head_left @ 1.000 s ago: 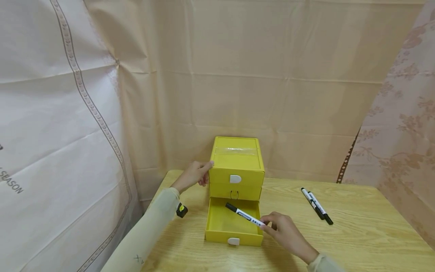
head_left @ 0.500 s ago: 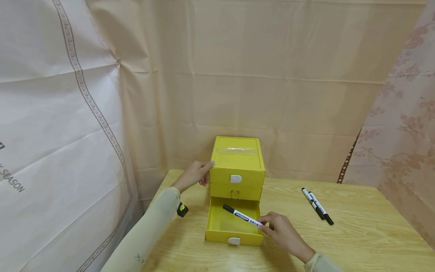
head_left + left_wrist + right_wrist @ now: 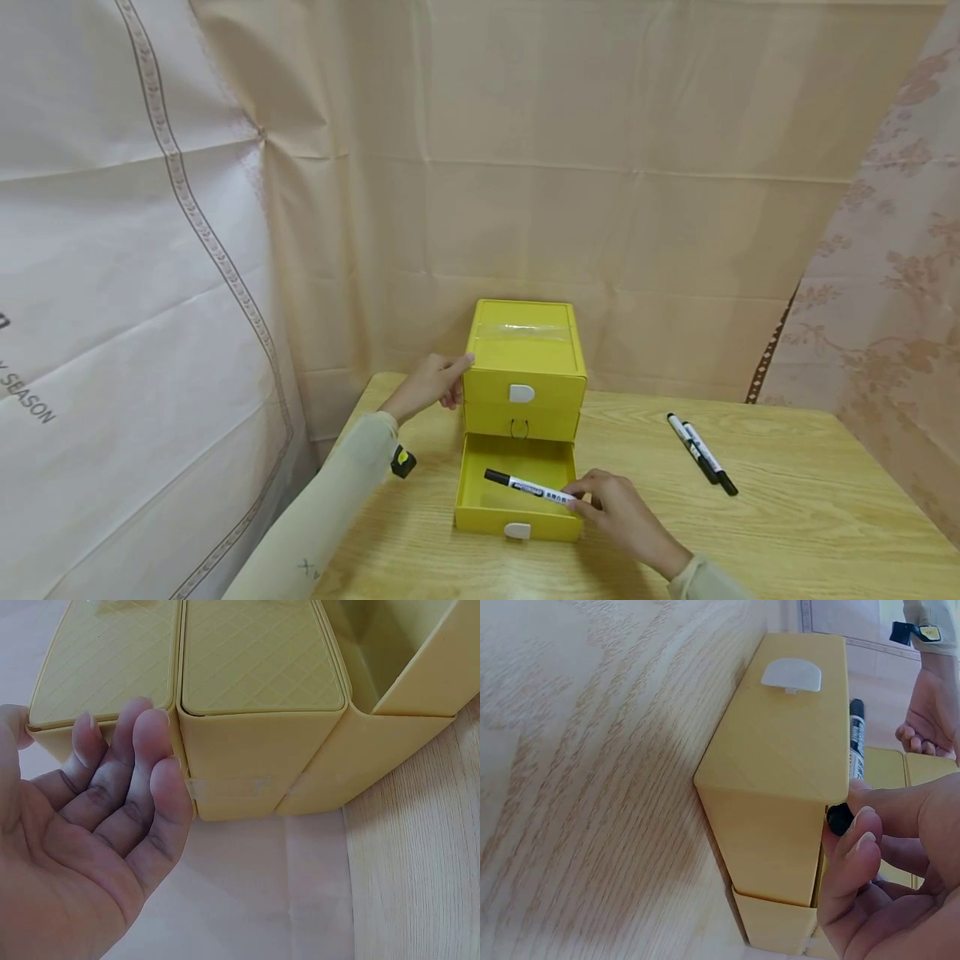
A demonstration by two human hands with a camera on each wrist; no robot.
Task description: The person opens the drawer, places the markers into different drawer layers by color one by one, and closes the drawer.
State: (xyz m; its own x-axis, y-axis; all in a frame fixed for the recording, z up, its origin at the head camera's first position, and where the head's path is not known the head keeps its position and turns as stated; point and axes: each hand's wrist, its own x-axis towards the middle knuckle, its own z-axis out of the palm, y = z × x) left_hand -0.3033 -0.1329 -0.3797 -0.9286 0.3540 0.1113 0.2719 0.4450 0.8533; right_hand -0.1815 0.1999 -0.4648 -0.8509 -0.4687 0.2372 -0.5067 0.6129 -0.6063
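Observation:
A yellow drawer unit (image 3: 522, 354) stands on the table, its bottom drawer (image 3: 480, 522) pulled out. My left hand (image 3: 422, 390) rests at the unit's left side, thumb on the top edge; in the left wrist view, its loosely bent fingers (image 3: 159, 799) lie beside the yellow side wall. My right hand (image 3: 626, 512) pinches a black-capped white whiteboard marker (image 3: 527, 487) near one end, over the open drawer. The marker slants slightly, black cap to the left. In the right wrist view, its black end (image 3: 840, 819) shows between thumb and fingers, beside the drawer wall.
Two more markers, one (image 3: 688, 446) beside the other (image 3: 712, 462), lie on the wooden table (image 3: 795, 500) at the right. Behind the unit hangs a beige cloth (image 3: 525, 167). A pale printed cloth (image 3: 135, 333) hangs at the left.
My right hand has shifted slightly left, and the marker in it has lowered toward the drawer and turned nearer to level. The left hand stays at the unit's side.

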